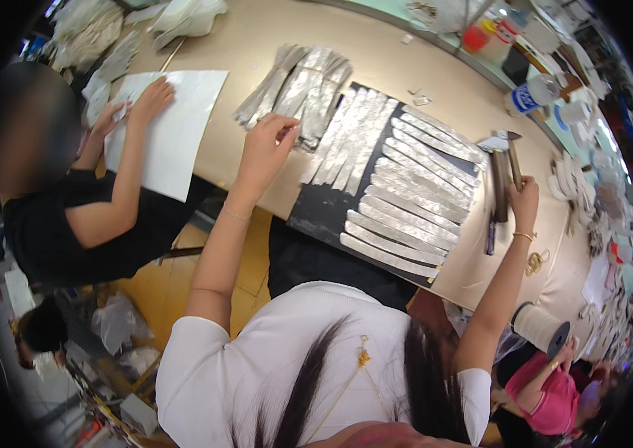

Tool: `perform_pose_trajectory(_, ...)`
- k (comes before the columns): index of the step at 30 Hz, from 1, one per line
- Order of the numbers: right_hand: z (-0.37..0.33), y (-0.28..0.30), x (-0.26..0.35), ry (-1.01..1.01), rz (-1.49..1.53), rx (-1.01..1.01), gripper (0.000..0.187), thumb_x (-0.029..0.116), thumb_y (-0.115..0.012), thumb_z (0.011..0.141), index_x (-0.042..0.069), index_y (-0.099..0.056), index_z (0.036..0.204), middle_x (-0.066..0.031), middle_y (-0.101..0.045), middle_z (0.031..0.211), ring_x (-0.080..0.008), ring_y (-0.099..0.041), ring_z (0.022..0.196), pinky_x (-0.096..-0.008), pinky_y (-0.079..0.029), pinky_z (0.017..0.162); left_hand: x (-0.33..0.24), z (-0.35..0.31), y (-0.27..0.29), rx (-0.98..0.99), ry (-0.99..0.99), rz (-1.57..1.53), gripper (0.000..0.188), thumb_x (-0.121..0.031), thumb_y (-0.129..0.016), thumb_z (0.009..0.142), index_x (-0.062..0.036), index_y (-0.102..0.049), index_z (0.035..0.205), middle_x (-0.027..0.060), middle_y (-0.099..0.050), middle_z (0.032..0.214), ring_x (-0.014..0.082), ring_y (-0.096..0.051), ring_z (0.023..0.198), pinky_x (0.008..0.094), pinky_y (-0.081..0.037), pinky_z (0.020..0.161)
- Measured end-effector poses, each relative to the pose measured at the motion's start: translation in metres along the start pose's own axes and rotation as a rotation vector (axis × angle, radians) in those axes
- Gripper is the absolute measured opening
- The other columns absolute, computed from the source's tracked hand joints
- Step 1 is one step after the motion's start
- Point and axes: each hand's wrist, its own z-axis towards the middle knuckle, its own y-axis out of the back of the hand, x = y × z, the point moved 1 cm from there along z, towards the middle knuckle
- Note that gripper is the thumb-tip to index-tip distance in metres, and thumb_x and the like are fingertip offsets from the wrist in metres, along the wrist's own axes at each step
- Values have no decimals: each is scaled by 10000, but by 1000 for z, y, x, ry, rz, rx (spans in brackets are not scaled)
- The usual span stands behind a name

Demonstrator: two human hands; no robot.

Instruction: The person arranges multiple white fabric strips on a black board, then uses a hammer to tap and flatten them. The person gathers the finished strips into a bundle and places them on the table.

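My right hand (524, 203) is wrapped round the wooden handle of a hammer (515, 160), with its dark head pointing away from me. My left hand (268, 145) hovers by the near end of a bundle of grey strips (309, 86). Its thumb and fingertips are drawn together; anything between them is too small to make out. Between my hands lies a black board (316, 213) covered with silvery strips (417, 190). Some strips run away from me on its left part, while others lie crosswise in a row on its right.
A co-worker's hands (141, 104) rest at a white sheet (171, 127) on the left. Dark bar-like tools (499, 187) lie beside the hammer. A plastic bottle (533, 93) stands at the back right. A spool (540, 328) sits near the right edge, by gold-coloured loops (536, 262).
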Motion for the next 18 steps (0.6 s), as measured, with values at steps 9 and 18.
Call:
perform_pose_trajectory(9,-29,32,41,-112,783,-309,309,74,-714,759,33,-605,1046,-104,-643,963,-201,-631,884,-331,-522,790,43,79,-57,260,-214,520,300,-124,-652,791,-23,-714,1066,215,-635,1016,379,-602,974,459,-473,869)
perform_pose_trajectory(18,-115,139,86,-187,1072,-253,287,285,-675,880,22,-566,842,10,-471,644,-93,-422,595,-278,-372,556,32,106,-65,455,15,842,218,-209,-649,845,-96,-706,1023,132,-613,1073,330,-615,1016,569,-416,864)
